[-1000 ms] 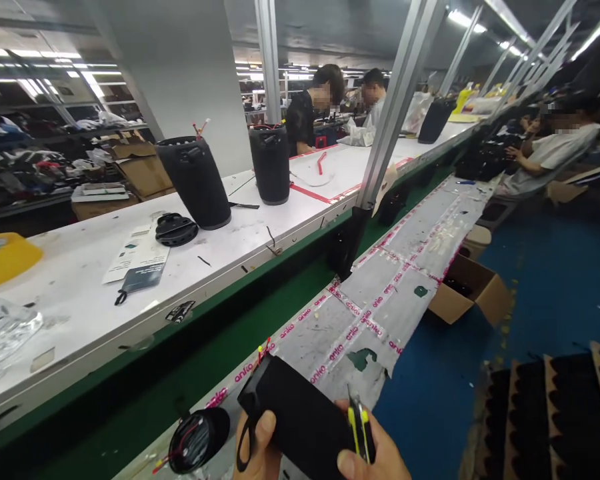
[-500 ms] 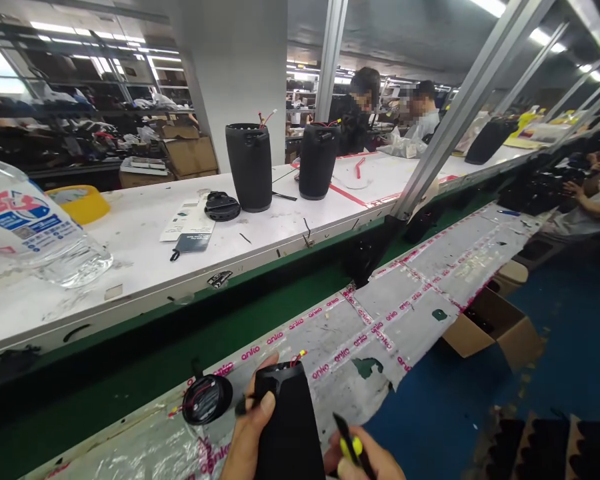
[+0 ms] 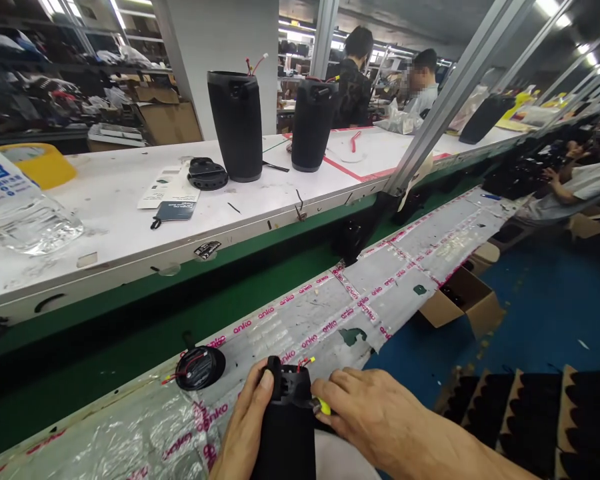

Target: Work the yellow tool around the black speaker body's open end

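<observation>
While your left hand [image 3: 245, 427] grips the black speaker shell [image 3: 287, 433] upright at the table's [image 3: 300, 327] near edge, your right hand's [image 3: 375, 413] fingers pinch a yellow-handled tool [image 3: 323, 406] against its rim. A slip may nick the red wires [image 3: 303, 363] or tip the shell off the edge.

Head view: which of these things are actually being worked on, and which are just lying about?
In hand:
- black speaker, gripped by left hand
- yellow-handled tool under right hand
- round black cap beside them

Lying about:
- two upright speakers
- leaflets
- water bottle
- cardboard box
</observation>
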The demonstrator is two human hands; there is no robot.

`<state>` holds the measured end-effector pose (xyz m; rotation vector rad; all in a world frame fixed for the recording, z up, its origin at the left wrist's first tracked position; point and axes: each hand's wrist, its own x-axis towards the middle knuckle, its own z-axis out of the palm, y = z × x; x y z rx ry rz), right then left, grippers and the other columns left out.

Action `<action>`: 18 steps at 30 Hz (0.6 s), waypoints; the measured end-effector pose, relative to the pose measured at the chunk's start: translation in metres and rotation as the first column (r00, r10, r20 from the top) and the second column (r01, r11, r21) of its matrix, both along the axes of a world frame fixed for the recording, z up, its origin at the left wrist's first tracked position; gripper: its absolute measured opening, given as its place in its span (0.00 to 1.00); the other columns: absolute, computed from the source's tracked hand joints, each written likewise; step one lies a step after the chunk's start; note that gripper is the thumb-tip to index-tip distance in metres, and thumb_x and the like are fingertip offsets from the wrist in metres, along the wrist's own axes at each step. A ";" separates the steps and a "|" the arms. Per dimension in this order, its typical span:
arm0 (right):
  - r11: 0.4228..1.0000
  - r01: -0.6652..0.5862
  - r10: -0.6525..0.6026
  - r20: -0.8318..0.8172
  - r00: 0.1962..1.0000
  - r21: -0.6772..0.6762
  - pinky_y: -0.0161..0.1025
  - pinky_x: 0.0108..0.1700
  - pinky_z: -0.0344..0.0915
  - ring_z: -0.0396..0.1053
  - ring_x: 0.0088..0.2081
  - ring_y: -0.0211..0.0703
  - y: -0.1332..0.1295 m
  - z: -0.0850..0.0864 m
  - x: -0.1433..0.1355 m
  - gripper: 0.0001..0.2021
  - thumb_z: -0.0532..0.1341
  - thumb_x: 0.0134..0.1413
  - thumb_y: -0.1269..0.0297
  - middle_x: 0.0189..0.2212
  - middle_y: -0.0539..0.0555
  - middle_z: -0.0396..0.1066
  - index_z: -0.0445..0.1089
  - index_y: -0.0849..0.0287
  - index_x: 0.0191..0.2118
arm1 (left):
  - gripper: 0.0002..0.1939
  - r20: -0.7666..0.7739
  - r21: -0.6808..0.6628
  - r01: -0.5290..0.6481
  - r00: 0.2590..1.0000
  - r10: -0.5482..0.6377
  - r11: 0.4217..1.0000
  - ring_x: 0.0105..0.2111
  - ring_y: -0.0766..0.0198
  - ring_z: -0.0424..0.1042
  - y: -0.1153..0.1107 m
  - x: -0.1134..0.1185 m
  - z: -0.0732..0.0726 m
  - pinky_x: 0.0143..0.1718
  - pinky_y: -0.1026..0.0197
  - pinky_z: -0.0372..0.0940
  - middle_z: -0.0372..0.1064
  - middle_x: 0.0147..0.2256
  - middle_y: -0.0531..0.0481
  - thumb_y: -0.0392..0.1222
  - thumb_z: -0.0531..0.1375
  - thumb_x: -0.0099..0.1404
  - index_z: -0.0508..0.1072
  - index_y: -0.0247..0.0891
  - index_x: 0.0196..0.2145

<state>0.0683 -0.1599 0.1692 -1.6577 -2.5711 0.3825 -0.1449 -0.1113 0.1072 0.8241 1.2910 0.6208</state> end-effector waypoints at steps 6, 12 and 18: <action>0.992 -0.118 0.111 0.132 0.985 0.047 0.45 0.30 0.56 0.69 0.33 0.47 0.006 0.007 0.001 0.08 0.62 0.67 0.65 0.34 0.49 0.70 0.62 0.56 0.48 | 0.30 -0.029 0.017 0.067 0.997 -0.066 0.998 0.70 0.49 0.51 0.000 0.004 0.022 0.71 0.47 0.44 0.59 0.69 0.49 0.67 0.57 0.65 0.70 0.48 0.58; 0.988 -0.153 0.145 0.160 0.976 0.037 0.45 0.28 0.54 0.70 0.33 0.46 0.009 0.014 0.002 0.09 0.62 0.66 0.67 0.34 0.49 0.70 0.62 0.56 0.48 | 0.27 -0.031 0.061 0.076 0.997 -0.074 0.995 0.64 0.46 0.63 0.003 0.006 0.032 0.64 0.49 0.58 0.65 0.66 0.48 0.64 0.58 0.66 0.72 0.46 0.54; 0.984 -0.176 0.168 0.188 0.968 0.026 0.46 0.28 0.54 0.69 0.32 0.47 0.009 0.016 0.002 0.07 0.60 0.67 0.68 0.33 0.50 0.69 0.62 0.56 0.47 | 0.32 -0.017 0.076 0.022 1.000 -0.021 0.997 0.60 0.42 0.67 0.001 0.010 0.034 0.60 0.48 0.61 0.70 0.61 0.48 0.67 0.61 0.62 0.74 0.46 0.55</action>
